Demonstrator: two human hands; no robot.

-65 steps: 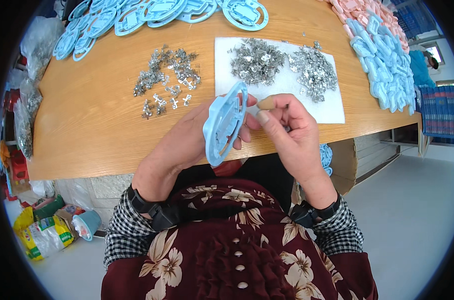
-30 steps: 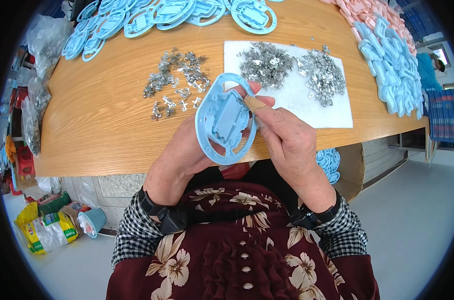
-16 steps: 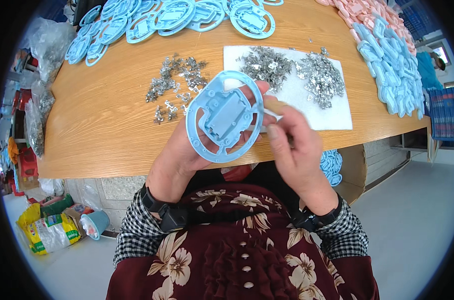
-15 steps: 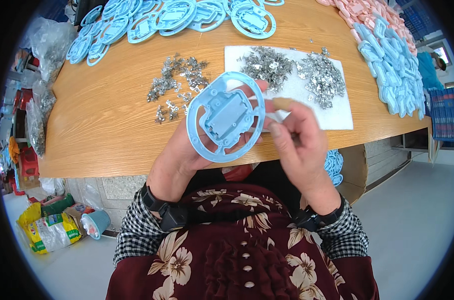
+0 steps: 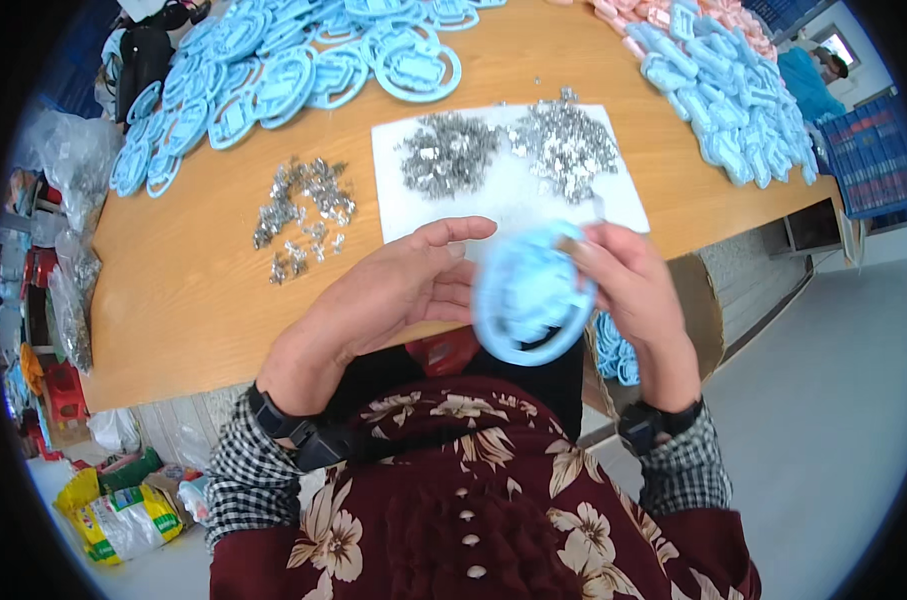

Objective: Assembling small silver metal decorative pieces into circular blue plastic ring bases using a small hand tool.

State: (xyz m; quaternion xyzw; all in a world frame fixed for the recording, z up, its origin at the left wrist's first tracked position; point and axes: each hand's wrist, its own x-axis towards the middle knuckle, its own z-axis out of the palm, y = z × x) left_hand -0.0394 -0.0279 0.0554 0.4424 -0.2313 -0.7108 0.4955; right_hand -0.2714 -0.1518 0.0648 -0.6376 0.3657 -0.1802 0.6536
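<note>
My right hand point(image 5: 635, 282) grips a light-blue plastic steering-wheel-shaped part point(image 5: 533, 295) by its right rim, thumb over the edge. The part is held in the air over the table's near edge and is blurred by motion. My left hand point(image 5: 403, 285) is open beside its left rim, fingers stretched out and holding nothing; whether its fingertips touch the rim I cannot tell. Beyond the hands lies a white foam sheet point(image 5: 508, 208) with two heaps of small metal pieces, a left heap point(image 5: 448, 155) and a right heap point(image 5: 570, 152).
More metal pieces point(image 5: 308, 200) lie scattered on the wooden table point(image 5: 173, 290). Many blue wheel-shaped parts point(image 5: 283, 85) are piled at the far left. Blue elongated parts point(image 5: 733, 110) and pink parts point(image 5: 718, 25) cover the far right. Below stands a cardboard box point(image 5: 701, 300) with blue parts.
The left hand has released the wheel-shaped part and opened. The right hand now grips it, and the part has moved right and slightly down. The whole view has shifted.
</note>
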